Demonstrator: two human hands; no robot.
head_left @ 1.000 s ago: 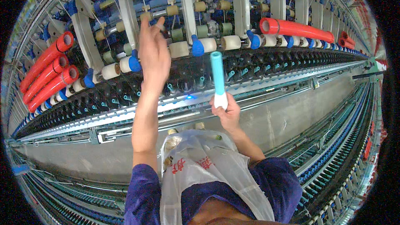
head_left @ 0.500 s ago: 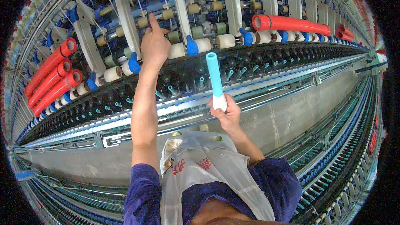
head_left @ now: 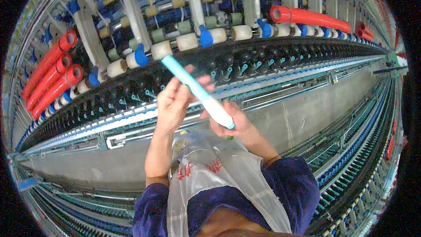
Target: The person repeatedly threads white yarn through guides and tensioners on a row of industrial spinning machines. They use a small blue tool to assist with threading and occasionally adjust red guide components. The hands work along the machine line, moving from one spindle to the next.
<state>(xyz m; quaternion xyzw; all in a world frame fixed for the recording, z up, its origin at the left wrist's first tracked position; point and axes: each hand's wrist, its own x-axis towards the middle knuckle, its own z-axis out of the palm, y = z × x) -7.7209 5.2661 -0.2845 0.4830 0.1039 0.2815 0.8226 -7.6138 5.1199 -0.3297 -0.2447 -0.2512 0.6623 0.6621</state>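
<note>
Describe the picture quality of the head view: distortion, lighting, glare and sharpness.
Head view: strong fisheye, black corners, and the long machine rail bows toward the rim. Lighting is bright and even with no hard shadows. Mild glare sits on the clear plastic bag and the red tubes. The left hand, right hand and light blue bobbin are fairly sharp; detail smears toward the edges.

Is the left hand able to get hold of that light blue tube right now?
Probably yes. The left hand is right against the light blue tube, which the right hand holds by its white lower end, and nothing shows between them.
</note>
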